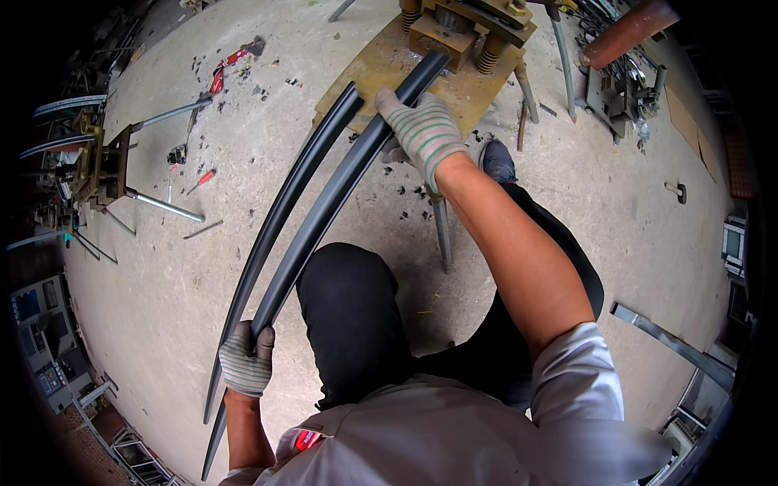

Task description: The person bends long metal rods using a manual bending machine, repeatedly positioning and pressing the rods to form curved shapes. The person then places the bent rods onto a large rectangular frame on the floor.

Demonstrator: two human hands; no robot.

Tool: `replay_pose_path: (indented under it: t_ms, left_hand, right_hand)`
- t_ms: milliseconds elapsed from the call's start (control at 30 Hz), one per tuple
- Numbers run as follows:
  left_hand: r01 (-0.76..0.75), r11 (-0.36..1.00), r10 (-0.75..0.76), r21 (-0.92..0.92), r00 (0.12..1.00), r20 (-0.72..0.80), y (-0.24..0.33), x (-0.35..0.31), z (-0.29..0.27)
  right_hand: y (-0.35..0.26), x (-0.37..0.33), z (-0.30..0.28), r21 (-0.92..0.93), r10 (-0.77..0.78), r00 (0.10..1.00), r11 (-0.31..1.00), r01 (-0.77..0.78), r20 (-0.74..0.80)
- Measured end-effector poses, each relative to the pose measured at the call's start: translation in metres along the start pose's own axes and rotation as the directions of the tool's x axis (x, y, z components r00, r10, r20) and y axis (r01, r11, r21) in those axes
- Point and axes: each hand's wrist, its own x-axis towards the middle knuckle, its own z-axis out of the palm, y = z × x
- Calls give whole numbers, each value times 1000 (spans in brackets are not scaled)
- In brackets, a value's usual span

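Two long, curved black trim strips slant across the view, side by side with a gap between their upper parts. My right hand (423,134), in a striped knit glove, is closed around the upper part of the nearer strip (334,190). That strip's upper end reaches the block of a yellowish-brown metal press tool (446,40) with coil springs. My left hand (246,361), gloved alike, is closed around the same strip lower down. The other strip (279,202) runs along its left and passes by my left hand; whether my fingers grip it too is hidden. Its upper end overlaps the tool's base plate (356,77).
Metal legs (440,231) support the tool. Left on the concrete floor lie a red-handled screwdriver (207,178), a red-and-black object (235,61) and black scraps; another metal fixture (101,170) stands beyond. A hammer (679,192) and a metal bar (673,344) are right.
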Motion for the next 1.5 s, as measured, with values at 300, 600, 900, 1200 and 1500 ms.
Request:
replay_pose_path:
  t_ms: [300,600,900,1200,1500]
  left_hand:
    - [39,999,-39,-1,998,48,7,1,-3]
    - [19,1000,-19,24,999,26,11,9,-5]
    - [29,999,-30,18,999,40,13,19,-5]
    - [60,998,-60,1,998,36,15,19,-7]
    - [85,996,-85,-5,994,75,15,23,-7]
  right_hand:
    - [-2,3,-1,-4,45,999,999,-45,-1]
    - [-8,2,0,25,46,999,999,-45,-13]
    - [-17,1,-1,29,100,995,995,-99,-7]
    - [-14,3,-1,28,98,995,995,-98,-7]
    - [-16,4,-1,19,132,991,991,-131,-18]
